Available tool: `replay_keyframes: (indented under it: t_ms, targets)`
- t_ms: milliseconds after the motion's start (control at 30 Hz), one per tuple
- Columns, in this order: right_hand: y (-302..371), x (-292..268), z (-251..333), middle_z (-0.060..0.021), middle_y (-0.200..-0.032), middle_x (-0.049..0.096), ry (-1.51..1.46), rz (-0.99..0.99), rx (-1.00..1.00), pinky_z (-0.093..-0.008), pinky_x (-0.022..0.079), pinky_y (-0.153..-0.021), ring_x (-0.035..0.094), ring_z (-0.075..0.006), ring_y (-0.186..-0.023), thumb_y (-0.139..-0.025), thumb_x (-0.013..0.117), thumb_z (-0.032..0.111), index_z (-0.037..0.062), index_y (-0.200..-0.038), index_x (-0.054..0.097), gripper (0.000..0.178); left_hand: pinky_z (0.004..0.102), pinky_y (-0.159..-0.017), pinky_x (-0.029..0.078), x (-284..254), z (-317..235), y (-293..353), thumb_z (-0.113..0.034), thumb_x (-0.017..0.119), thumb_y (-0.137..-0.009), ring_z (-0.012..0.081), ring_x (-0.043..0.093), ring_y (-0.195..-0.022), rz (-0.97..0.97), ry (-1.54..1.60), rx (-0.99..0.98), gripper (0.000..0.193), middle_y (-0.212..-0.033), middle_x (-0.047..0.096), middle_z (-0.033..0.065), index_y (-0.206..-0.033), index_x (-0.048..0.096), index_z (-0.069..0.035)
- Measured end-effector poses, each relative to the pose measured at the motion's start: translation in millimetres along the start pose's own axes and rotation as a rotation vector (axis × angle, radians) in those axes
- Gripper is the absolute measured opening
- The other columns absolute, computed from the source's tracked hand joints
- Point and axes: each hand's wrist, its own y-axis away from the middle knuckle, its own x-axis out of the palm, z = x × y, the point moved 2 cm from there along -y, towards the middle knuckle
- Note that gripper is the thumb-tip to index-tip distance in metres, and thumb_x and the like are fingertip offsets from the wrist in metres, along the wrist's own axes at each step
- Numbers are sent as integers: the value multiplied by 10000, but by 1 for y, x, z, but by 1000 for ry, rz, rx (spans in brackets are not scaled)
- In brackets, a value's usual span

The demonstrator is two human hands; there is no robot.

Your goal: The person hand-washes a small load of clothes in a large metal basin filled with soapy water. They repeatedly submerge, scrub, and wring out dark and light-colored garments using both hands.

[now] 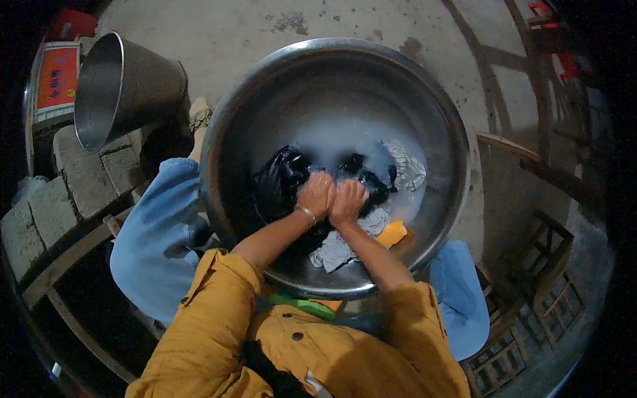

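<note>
Inside a wide metal basin (438, 119), wet clothes lie in cloudy, soapy water. My left hand (316, 194), with a bracelet at the wrist, is closed on a dark, wet garment (281, 178). Right beside it, my right hand (347, 202) is closed on the dark cloth too, with knuckles up. The fingertips of both hands are partly hidden in the cloth. A striped cloth (406, 166) floats right of my hands. Nearer to me lie a pale grey cloth (333, 252) and an orange-yellow piece (393, 233), which touches the basin's side.
A metal bucket (142, 83) rests tilted at the far left, near stacked grey blocks (79, 169) and a red-and-white box (56, 79). My knees flank the basin. Wooden stools (541, 265) stand at the right. Something green (305, 306) shows below the basin's near rim.
</note>
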Motion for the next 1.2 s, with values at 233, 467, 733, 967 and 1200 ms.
replay_keyframes:
  t_ms: [233, 467, 733, 967, 1200]
  targets:
    - [-107, 11, -33, -185, -732, 612, 175, 213, 90, -459, 411, -673, 580, -349, -698, -807, 476, 262, 51, -723, 586, 252, 444, -692, 435, -17, -3, -113, -186, 428, -856, 373, 536, -803, 402, -161, -221, 186, -823, 567, 194, -863, 527, -29]
    - [-130, -82, -95, -145, -1050, 563, 372, -26, 19, -526, 355, -814, 475, -370, -1026, -806, 580, 341, 72, -1061, 562, 371, 433, -736, 438, -16, 17, -149, -292, 434, -871, 378, 529, -839, 474, -100, 212, 271, -893, 574, 182, -954, 544, -58]
    - [8, -151, -38, -281, -769, 560, -6, 443, 327, -499, 428, -642, 553, -441, -754, -840, 549, 283, -22, -954, 479, 333, 441, -942, 341, 84, 87, -113, -599, 307, -858, 322, 465, -1143, 657, -131, 25, 618, -1225, 506, 170, -1229, 494, -141]
    - [-51, -122, -8, -186, -1067, 531, 179, 403, 106, -479, 401, -815, 500, -389, -977, -815, 519, 414, 89, -1143, 505, 462, 466, -941, 291, 57, 58, -95, -562, 314, -863, 298, 423, -1143, 549, -212, 54, 543, -1221, 482, 119, -1183, 541, -187]
    - [-26, -64, 21, -117, -1248, 436, 45, 319, 182, -472, 300, -930, 392, -348, -1130, -863, 490, 329, 143, -1157, 514, 349, 478, -969, 243, -62, -44, 7, -330, 458, -846, 279, 396, -1112, 102, 18, -27, 300, -1054, 535, 76, -1006, 564, -98]
